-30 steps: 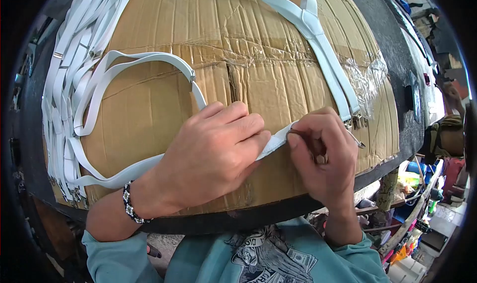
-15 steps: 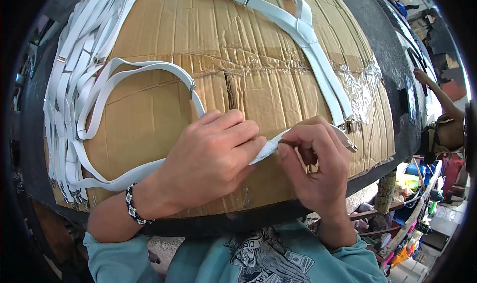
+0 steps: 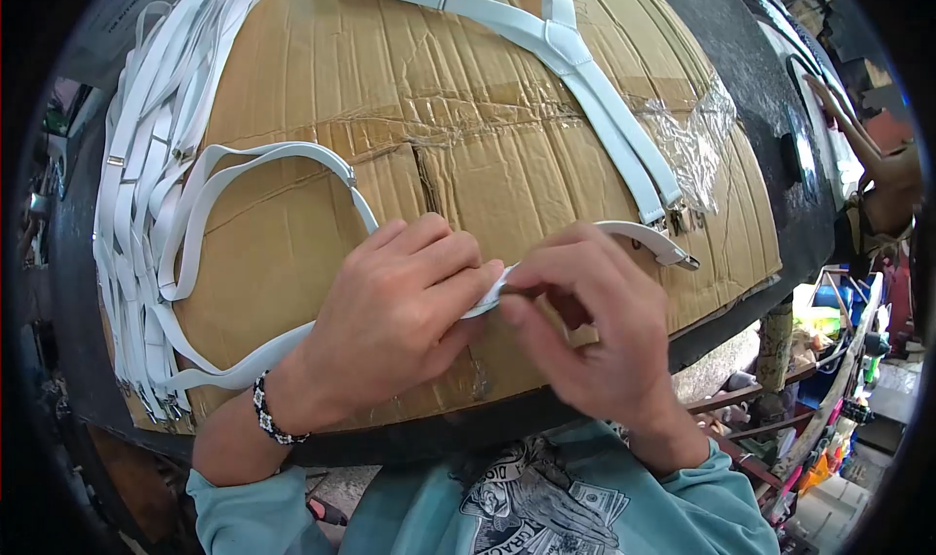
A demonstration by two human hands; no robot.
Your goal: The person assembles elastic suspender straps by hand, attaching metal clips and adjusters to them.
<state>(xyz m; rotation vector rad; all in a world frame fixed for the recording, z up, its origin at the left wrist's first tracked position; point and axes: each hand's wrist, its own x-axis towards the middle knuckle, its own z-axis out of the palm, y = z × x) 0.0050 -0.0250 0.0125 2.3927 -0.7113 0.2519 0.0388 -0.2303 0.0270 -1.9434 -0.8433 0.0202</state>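
My left hand [image 3: 395, 311] is closed around a pair of white suspenders [image 3: 258, 360], its knuckles up. Part of the strap loops out to the left, and a free end with a metal clip [image 3: 687, 261] sticks out to the right. Close beside it, my right hand [image 3: 600, 326] pinches the same suspenders between thumb and forefinger. A small dark thing seems to sit in that pinch, too hidden to name. Another pair of white suspenders [image 3: 575, 63] lies farther up on the cardboard [image 3: 322, 77], its leather-like Y joint showing.
A thick bundle of white suspenders [image 3: 146, 194] hangs along the left side of the cardboard. Clear tape [image 3: 697, 146] wrinkles at its right. A dark phone-like object [image 3: 801, 151] lies on the black table edge. At far right is another person's arm [image 3: 858, 136].
My right hand has moved left along the strap, closer to my left hand, uncovering more of the clip end. The whole view has shifted slightly. My left hand keeps its grip.
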